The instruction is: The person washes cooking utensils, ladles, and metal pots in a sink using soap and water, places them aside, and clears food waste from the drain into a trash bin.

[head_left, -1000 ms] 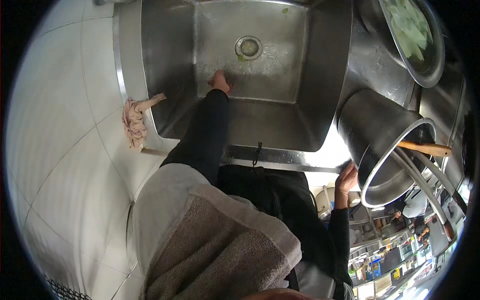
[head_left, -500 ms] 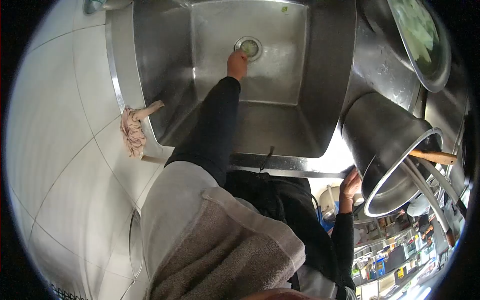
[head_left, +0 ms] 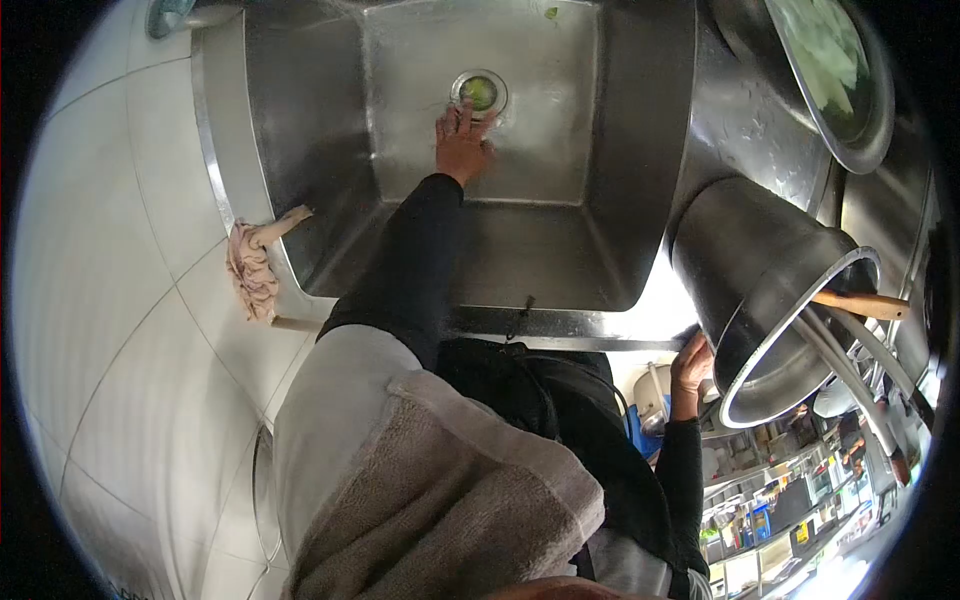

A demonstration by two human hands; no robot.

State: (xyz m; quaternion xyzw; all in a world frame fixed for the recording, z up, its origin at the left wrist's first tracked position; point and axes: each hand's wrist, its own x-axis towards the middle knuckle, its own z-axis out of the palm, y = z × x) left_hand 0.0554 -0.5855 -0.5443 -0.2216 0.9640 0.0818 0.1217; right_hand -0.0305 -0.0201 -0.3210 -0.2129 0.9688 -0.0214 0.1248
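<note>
My left hand point(head_left: 463, 152) is low in the stainless steel sink point(head_left: 535, 170), its fingers spread and nothing visible in them. Its fingertips reach the near rim of the drain point(head_left: 479, 93), where bright green scraps show in the middle. A small green leaf piece point(head_left: 551, 13) lies by the sink's far wall. Out to the right, my right hand point(head_left: 691, 364) rests at the counter's front edge beside a large metal pot point(head_left: 752, 265). Its fingers look extended, with the tips partly hidden near the pot.
The pot is tipped toward me with a wooden handle point(head_left: 862, 304) and metal utensils at its mouth. Behind it stands a metal bowl point(head_left: 870, 150) of pale green cut vegetables. A crumpled pinkish cloth point(head_left: 252, 268) hangs at the sink's left edge.
My left hand has gone from closed over the drain to spread fingers, drawn slightly back toward me. More green now shows in the drain. My right hand stays by the pot.
</note>
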